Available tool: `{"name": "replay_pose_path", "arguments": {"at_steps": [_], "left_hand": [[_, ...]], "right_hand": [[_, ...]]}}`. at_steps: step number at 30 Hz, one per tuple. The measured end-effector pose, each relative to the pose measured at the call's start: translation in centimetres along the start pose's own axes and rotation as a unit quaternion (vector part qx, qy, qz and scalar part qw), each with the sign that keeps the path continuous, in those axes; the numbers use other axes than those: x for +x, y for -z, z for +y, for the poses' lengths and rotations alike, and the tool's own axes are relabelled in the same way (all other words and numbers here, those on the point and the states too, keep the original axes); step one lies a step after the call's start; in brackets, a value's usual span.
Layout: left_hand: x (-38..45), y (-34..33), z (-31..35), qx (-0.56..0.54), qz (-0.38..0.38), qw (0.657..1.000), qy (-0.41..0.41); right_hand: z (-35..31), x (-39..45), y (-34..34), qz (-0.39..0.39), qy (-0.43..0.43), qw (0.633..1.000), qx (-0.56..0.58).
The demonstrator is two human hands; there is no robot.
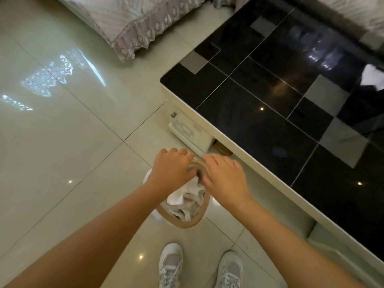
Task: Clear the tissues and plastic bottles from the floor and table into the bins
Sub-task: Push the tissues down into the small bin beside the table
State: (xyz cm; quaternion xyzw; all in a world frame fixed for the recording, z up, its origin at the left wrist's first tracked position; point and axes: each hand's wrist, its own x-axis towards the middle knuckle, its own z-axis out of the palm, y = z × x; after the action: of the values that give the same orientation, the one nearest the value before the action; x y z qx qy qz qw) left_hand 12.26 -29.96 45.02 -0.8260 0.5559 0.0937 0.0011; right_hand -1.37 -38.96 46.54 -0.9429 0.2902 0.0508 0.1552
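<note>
We are standing over the bin (188, 222) on the floor (62, 142), just beside the table (270, 113). Our left hand (171, 168) and right hand (224, 176) are hovering together above its far rim. Whether either is gripping anything we cannot tell. Tissues (187, 196) are lying crumpled inside the bin. Another white tissue (372, 76) is sitting at the table's far right edge.

Home; sofa (128, 23); coffee table (270, 104)

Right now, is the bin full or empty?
Nearly full: white tissues are piled up close to the bin's brown rim, under both hands.
</note>
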Motion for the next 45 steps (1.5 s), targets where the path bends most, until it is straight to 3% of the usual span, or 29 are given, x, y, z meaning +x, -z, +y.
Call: {"name": "replay_pose_path", "arguments": {"at_steps": [10,18,26,33,45], "left_hand": [[3.4,14.8,4.6,-0.005,0.065,0.996,-0.067],[8.4,21.0,12.1,-0.006,0.084,0.988,-0.133],[16.7,21.7,24.5,0.005,0.096,0.979,-0.179],[23.5,21.0,35.1,0.024,0.085,0.974,-0.207],[32.2,18.8,42.8,0.047,0.047,0.969,-0.237]], "right_hand": [[1.9,-2.6,14.3,0.085,-0.073,0.993,-0.029],[8.3,-5.3,22.0,0.144,-0.145,0.978,-0.042],[22.2,-7.5,25.6,0.183,-0.231,0.955,-0.043],[32.8,-9.3,28.2,0.144,-0.297,0.942,-0.066],[41.9,-6.9,28.1,0.103,-0.321,0.94,-0.044]]}}
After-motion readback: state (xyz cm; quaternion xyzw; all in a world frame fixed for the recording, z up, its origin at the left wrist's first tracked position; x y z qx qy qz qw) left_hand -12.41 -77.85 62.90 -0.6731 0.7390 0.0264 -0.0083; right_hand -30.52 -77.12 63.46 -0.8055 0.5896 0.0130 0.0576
